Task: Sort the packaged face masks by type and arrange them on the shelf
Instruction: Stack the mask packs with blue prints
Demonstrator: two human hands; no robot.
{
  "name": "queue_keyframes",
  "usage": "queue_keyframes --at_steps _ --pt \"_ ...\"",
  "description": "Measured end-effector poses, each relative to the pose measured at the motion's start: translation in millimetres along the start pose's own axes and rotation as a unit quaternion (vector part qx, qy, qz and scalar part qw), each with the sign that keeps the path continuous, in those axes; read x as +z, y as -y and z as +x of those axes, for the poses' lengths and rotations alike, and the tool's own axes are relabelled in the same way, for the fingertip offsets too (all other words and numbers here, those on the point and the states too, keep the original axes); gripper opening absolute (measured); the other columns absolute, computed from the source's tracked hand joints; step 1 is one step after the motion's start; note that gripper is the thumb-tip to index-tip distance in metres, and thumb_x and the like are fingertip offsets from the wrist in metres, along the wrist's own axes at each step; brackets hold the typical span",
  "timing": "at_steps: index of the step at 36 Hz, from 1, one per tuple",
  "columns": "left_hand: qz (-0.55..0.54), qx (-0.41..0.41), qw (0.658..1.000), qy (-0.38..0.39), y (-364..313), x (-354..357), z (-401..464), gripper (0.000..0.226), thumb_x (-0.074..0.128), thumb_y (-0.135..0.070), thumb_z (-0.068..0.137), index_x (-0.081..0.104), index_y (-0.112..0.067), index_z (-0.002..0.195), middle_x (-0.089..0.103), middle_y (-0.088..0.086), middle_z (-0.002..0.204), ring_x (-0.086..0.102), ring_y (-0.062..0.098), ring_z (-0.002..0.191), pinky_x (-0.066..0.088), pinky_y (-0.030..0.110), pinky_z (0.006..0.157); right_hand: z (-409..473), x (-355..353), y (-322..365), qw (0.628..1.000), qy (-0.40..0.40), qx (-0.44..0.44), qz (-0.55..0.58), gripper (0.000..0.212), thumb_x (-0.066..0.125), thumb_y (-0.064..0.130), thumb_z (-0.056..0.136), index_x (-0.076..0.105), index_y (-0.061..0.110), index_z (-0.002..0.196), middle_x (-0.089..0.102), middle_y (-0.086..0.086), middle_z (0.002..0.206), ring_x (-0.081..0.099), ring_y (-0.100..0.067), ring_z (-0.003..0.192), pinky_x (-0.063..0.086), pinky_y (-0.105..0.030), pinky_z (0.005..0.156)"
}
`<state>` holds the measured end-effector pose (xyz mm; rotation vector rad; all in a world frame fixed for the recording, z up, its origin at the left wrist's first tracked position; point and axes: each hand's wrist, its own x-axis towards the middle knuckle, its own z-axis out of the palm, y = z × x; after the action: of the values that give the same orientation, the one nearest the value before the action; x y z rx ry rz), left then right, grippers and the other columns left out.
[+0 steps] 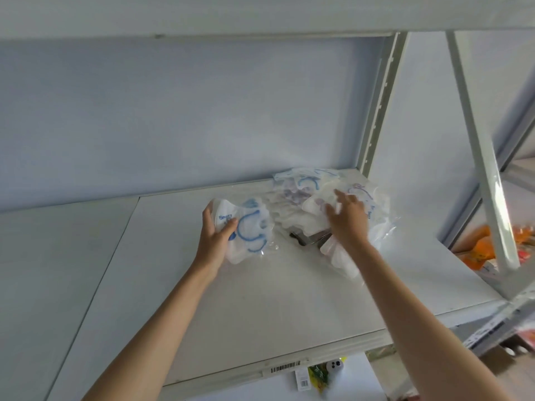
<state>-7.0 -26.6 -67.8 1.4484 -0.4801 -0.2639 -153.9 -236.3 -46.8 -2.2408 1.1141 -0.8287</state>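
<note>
Your left hand (215,227) grips one pack (246,230); your right hand (347,215), fingers loose, paws the pile (312,198). Slick packs could slide, mixing types.

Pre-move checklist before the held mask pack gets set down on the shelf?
1. Left hand grips the mask pack with blue print: ok.
2. Right hand holds nothing, fingers spread on the pile of mask packs: ok.
3. Bare space on the shelf board left of the pile: ok.
4. Type of the held pack against the pile: cannot tell, print blurred.
5. Dark object under the pile, identity: cannot tell.
</note>
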Motion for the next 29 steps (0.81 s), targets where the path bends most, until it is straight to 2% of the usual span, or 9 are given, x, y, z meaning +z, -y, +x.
queue_keyframes --at_steps 3,6,9,14,18,20,22,25,29 --pt "0.008 -0.007 1.0 0.008 1 0 -1 0.053 0.058 -0.007 0.094 0.036 -0.033 0.135 0.058 -0.009 0.096 0.057 0.006 0.078 0.048 0.019 0.077 18 -27 -42 0.986 -0.015 0.048 -0.161 0.047 0.053 0.032 0.092 0.05 0.009 0.133 0.048 -0.018 0.132 0.039 -0.036 0.121 0.034 -0.041 0.096" --pt "0.01 -0.015 1.0 0.014 2 3 -1 0.054 0.058 -0.008 0.095 0.036 -0.027 0.14 0.059 -0.009 0.095 0.057 0.007 0.079 0.048 0.022 0.08 28 -40 -64 0.964 0.066 0.101 -0.236 0.053 0.052 0.048 0.091 0.052 0.005 0.124 0.049 -0.018 0.126 0.043 -0.035 0.118 0.036 -0.04 0.093" --pt "0.017 -0.023 0.999 0.021 5 7 -1 0.056 0.058 -0.009 0.094 0.035 -0.024 0.143 0.059 -0.007 0.094 0.057 0.008 0.077 0.048 0.025 0.082 32 -47 -69 0.96 0.088 0.106 -0.243 0.058 0.054 0.055 0.088 0.059 0.007 0.12 0.053 -0.016 0.12 0.048 -0.034 0.113 0.038 -0.037 0.091" --pt "0.019 -0.021 0.999 0.027 3 14 -1 0.057 0.058 -0.009 0.094 0.034 -0.026 0.143 0.06 -0.008 0.1 0.06 0.006 0.08 0.049 0.023 0.082 32 -48 -62 0.977 0.041 0.108 -0.177 0.049 0.068 0.045 0.083 0.059 0.013 0.118 0.059 -0.013 0.116 0.048 -0.032 0.112 0.037 -0.037 0.087" --pt "0.017 -0.017 0.999 0.024 2 17 0 0.058 0.058 -0.009 0.095 0.033 -0.024 0.145 0.059 -0.004 0.102 0.059 0.007 0.08 0.049 0.023 0.082 29 -47 -52 0.985 -0.004 0.08 -0.155 0.042 0.064 0.042 0.086 0.062 0.008 0.109 0.059 -0.015 0.107 0.045 -0.034 0.107 0.034 -0.037 0.083" --pt "0.027 -0.012 0.999 0.019 0 18 -1 0.057 0.057 -0.01 0.095 0.033 -0.023 0.144 0.058 -0.004 0.1 0.057 0.007 0.075 0.049 0.015 0.073 24 -50 -38 0.992 -0.022 0.058 -0.106 0.035 0.062 0.041 0.088 0.064 0.008 0.099 0.058 -0.014 0.099 0.045 -0.033 0.105 0.034 -0.037 0.081" --pt "0.026 -0.009 1.0 0.014 0 18 -1 0.057 0.057 -0.01 0.095 0.032 -0.024 0.144 0.058 -0.001 0.105 0.058 0.008 0.078 0.049 0.01 0.067 17 -54 -18 0.995 -0.016 0.074 0.06 0.025 0.064 0.037 0.087 0.061 0.013 0.082 0.057 -0.009 0.083 0.05 -0.028 0.093 0.035 -0.033 0.072" --pt "0.007 -0.008 1.0 0.01 -2 19 -3 0.06 0.057 -0.009 0.095 0.03 -0.024 0.146 0.056 0.004 0.117 0.058 0.011 0.089 0.049 0.01 0.067 -1 -57 20 0.935 0.043 0.116 0.333 0.015 0.068 0.025 0.087 0.064 0.011 0.084 0.062 -0.005 0.079 0.057 -0.02 0.072 0.044 -0.02 0.056" --pt "-0.015 -0.01 1.0 -0.005 -5 23 -4 0.059 0.057 -0.009 0.095 0.03 -0.025 0.145 0.055 0.003 0.118 0.058 0.01 0.089 0.049 0.008 0.067 -28 -40 57 0.89 0.149 0.123 0.414 0.019 0.062 0.02 0.092 0.056 0.02 0.074 0.058 0.002 0.069 0.052 -0.013 0.062 0.04 -0.007 0.041"
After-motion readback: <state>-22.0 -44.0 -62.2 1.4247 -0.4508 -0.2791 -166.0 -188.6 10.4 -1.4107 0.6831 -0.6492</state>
